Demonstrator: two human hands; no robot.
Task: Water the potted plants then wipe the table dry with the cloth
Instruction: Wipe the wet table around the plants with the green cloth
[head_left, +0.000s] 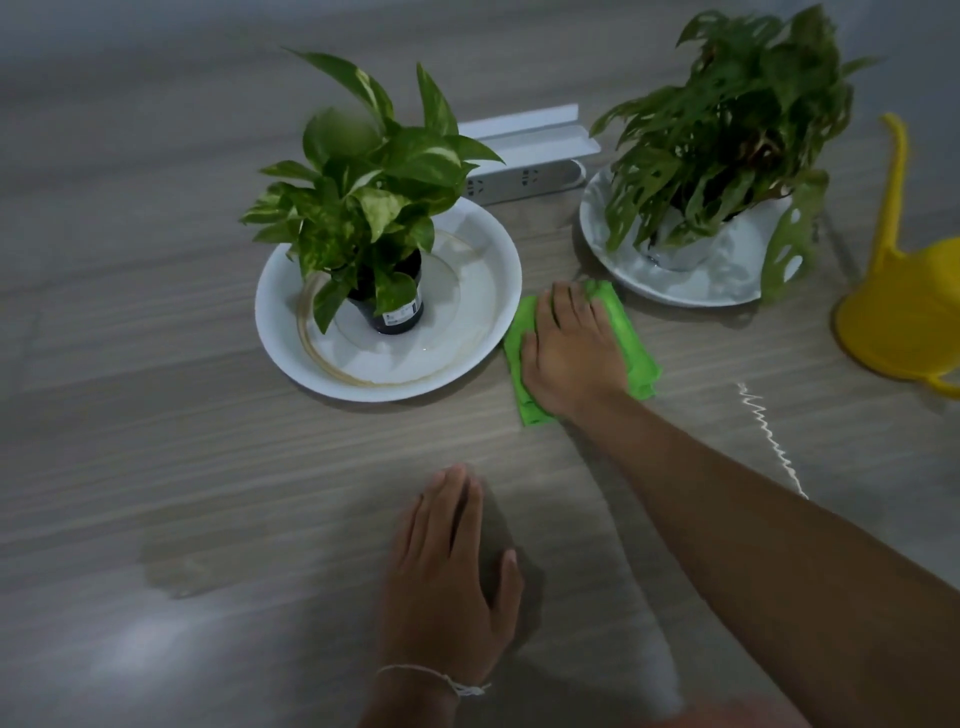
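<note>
My right hand (571, 348) presses flat on a folded green cloth (631, 343) that lies on the wooden table (156, 415) between two white dishes. The left dish (467, 358) holds a pothos plant (363, 192) in a dark pot and a little water. The right dish (675, 288) holds a leafy plant (737, 130) in a white pot. A yellow watering can (898, 312) stands at the right edge. My left hand (447, 566) rests flat on the table near me, fingers straight.
A white power strip (530, 182) and a white box (524, 135) lie behind the dishes. A wet streak (769, 441) glints on the table to the right of my forearm. A damp patch (171, 566) shows at the near left.
</note>
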